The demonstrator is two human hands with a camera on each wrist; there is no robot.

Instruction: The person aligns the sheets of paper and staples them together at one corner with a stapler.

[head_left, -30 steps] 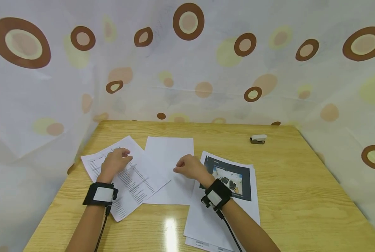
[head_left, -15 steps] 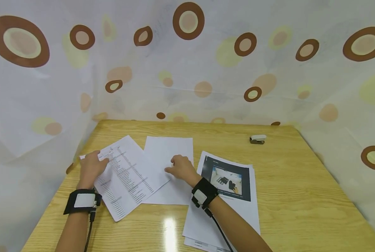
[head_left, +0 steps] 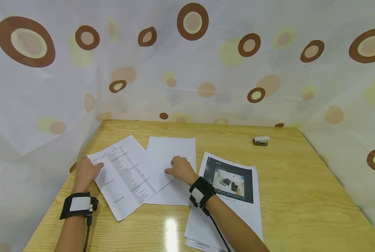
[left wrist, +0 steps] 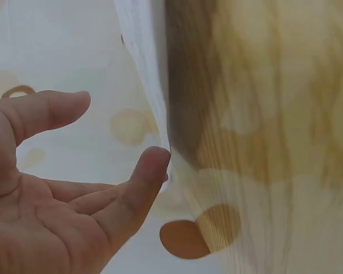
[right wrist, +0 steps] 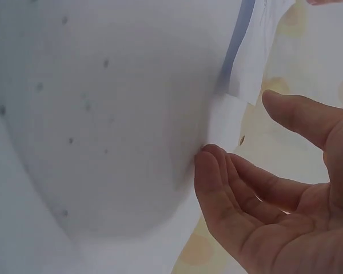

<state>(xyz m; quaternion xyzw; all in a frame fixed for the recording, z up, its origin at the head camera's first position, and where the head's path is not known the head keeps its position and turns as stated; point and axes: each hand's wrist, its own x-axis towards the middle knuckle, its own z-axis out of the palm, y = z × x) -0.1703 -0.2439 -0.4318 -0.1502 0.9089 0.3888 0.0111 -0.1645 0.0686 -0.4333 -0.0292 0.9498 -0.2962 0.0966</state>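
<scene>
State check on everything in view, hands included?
Printed sheet: text side up, askew, overlapping the blank sheet
Blank sheet: blank side up, partly covered
Paper stack: picture side up, edges uneven
Stapler: on the table, apart from the papers; open or closed, too small to tell
Left hand: at printed sheet's left edge, thumb apart from fingers
Right hand: over blank sheet, thumb apart from fingers

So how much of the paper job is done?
Not far, it seems. Done: the picture printout lies on other paper. In hand: the left hand touches the edge of the text sheet; the right hand is over the blank-looking page. Left, maybe: putting them together and stapling; the stapler sits untouched.
</scene>
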